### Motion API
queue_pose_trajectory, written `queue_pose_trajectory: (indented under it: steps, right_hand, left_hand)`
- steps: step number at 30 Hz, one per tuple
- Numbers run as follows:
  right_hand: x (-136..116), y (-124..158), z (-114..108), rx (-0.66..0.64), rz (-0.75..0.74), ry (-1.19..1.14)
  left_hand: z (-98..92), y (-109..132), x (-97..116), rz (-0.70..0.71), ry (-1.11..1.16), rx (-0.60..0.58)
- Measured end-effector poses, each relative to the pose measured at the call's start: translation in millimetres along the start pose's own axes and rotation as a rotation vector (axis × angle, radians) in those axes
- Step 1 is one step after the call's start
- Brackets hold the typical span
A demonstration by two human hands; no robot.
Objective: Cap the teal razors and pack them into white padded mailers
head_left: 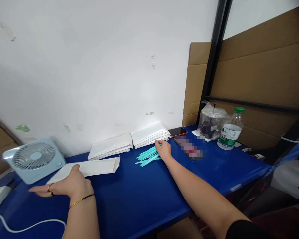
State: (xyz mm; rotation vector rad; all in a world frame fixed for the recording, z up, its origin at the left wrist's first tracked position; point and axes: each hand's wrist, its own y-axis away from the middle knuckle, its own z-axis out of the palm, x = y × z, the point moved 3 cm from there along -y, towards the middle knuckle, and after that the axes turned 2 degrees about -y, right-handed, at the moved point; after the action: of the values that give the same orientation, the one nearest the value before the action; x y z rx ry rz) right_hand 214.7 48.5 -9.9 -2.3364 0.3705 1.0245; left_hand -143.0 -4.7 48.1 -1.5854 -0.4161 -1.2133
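My left hand (73,184) is at the near side of a flat white packet (97,167); the thumb lies over the packet and the other fingers stretch out to the left along its lower edge. Rings and a gold bracelet show on this hand and wrist. My right hand (163,150) is closed, its fingertips pinched at the right end of a loose bunch of thin teal plastic sticks (147,156) on the blue table. Exactly how many sticks it grips is hidden. Behind are two stacks of white packets, a left stack (109,146) and a right stack (150,134).
A light blue fan (36,159) stands left on the blue table (139,199), near a white cable (32,227). Two phones, one black with an orange edge (178,132) and one blurred (189,147), lie right. Beyond are a bagged drink cup (210,124) and a water bottle (229,132).
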Motion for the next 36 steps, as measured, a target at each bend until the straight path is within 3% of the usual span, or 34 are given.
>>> queue_pose_trajectory:
  steps: [1, 2, 3, 4, 6, 9, 11, 12, 14, 20, 25, 29, 32, 36]
  right_hand:
    - [-0.5, 0.8, 0.4, -0.014, -0.016, 0.022]
    - [-1.0, 1.5, 0.7, -0.025, -0.031, 0.044]
    - [-1.7, 2.0, 1.2, -0.034, -0.045, 0.066]
    - [-2.6, 2.4, 1.8, -0.042, -0.056, 0.087]
    - [-4.9, 3.5, 3.6, -0.063, -0.075, 0.126]
    - [-9.9, 8.5, 6.7, -0.113, -0.11, 0.172]
    - [-13.3, 15.3, 6.8, -0.15, -0.142, 0.197]
    - [-14.7, 19.7, 6.0, -0.169, -0.161, 0.206]
    - [-15.9, 29.0, 2.4, -0.204, -0.199, 0.216]
    - [-9.9, 41.9, -11.9, -0.259, -0.228, 0.118]
    - [-6.4, 37.9, -13.4, -0.189, -0.099, -0.007]
    - [-3.3, 33.5, -14.0, -0.224, -0.062, -0.069]
    - [1.6, 22.9, -21.1, -0.327, -0.059, -0.106]
    - [4.8, -0.2, -35.1, -0.645, -0.074, -0.141]
  left_hand:
    - [-5.6, 3.3, 5.8, 0.069, -0.086, 0.138]
    - [-5.5, 8.7, 14.5, 0.17, -0.149, 0.18]
    - [-0.8, 15.9, 23.6, 0.254, -0.183, 0.166]
    - [9.1, 24.9, 32.3, 0.329, -0.19, 0.06]
    - [38.8, 49.5, 43.7, 0.373, -0.15, -0.331]
    - [82.2, 106.0, 48.1, 0.518, -0.246, -1.12]
    - [92.5, 138.9, 43.8, 0.635, -0.41, -1.427]
    - [92.7, 150.4, 41.7, 0.679, -0.481, -1.5]
    - [87.0, 164.2, 40.2, 0.752, -0.579, -1.534]
    - [61.2, 170.1, 55.8, 0.813, -0.641, -1.426]
    - [59.8, 182.1, 62.5, 0.698, -0.626, -1.478]
    - [63.4, 185.5, 61.0, 0.769, -0.562, -1.517]
    - [63.9, 176.2, 59.6, 0.888, -0.447, -1.605]
    - [59.5, 158.8, 59.0, 0.984, -0.326, -1.705]
